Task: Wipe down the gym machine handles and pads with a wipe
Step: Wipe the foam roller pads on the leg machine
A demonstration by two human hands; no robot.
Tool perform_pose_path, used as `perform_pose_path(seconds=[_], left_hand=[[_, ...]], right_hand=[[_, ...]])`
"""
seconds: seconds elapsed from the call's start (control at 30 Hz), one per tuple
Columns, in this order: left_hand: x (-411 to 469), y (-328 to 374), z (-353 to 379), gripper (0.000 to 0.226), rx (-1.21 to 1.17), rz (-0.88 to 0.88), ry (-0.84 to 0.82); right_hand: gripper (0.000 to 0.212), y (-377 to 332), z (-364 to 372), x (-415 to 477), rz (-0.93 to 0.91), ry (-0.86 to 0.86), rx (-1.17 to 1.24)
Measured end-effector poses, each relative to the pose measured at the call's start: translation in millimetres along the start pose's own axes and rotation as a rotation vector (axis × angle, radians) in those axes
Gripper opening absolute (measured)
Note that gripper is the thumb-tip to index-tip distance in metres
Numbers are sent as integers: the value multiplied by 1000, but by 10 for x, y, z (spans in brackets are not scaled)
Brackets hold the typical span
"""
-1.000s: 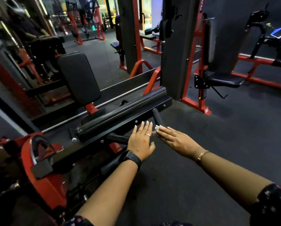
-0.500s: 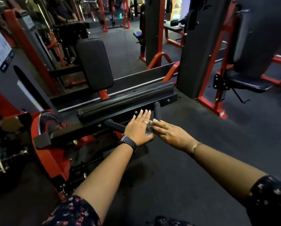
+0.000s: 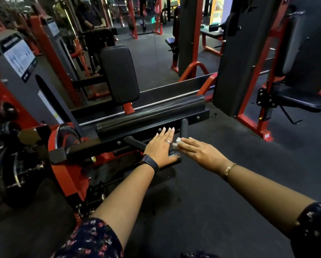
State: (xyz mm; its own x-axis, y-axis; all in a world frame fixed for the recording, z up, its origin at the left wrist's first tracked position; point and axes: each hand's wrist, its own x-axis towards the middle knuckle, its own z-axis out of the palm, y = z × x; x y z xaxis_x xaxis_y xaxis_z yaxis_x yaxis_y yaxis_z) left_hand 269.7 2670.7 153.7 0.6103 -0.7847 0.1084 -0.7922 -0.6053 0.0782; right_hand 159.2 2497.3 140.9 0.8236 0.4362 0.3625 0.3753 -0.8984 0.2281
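A black and red gym machine lies low in front of me, with a long black roller pad [image 3: 150, 116] and a tall black back pad [image 3: 119, 73]. Two black handles stick out of its frame: the nearer handle [image 3: 135, 143] and a shorter upright handle [image 3: 184, 127]. My left hand [image 3: 160, 146] lies flat, fingers straight, on the nearer handle. My right hand [image 3: 198, 151] reaches in beside it, fingers extended, with a small white wipe [image 3: 178, 140] under its fingertips by that handle's end.
A red wheel guard [image 3: 62, 164] and weight plate [image 3: 10, 175] sit at the left. A black column [image 3: 236, 58] and a red-framed seat machine [image 3: 305, 101] stand at the right. Dark rubber floor [image 3: 230, 183] spreads around. A mirror shows a seated person [image 3: 92, 21] behind.
The view has shifted closer and leftward. My left hand has slid further along the nearer handle, and my right hand has followed with the wipe.
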Motion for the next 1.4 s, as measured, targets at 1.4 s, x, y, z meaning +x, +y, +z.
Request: perform_pose_path(seconds=[1.4], left_hand=[[-27,-25,-4,98,-49,29,68]], right_hand=[[66,-196,37,124,186,-10,113]])
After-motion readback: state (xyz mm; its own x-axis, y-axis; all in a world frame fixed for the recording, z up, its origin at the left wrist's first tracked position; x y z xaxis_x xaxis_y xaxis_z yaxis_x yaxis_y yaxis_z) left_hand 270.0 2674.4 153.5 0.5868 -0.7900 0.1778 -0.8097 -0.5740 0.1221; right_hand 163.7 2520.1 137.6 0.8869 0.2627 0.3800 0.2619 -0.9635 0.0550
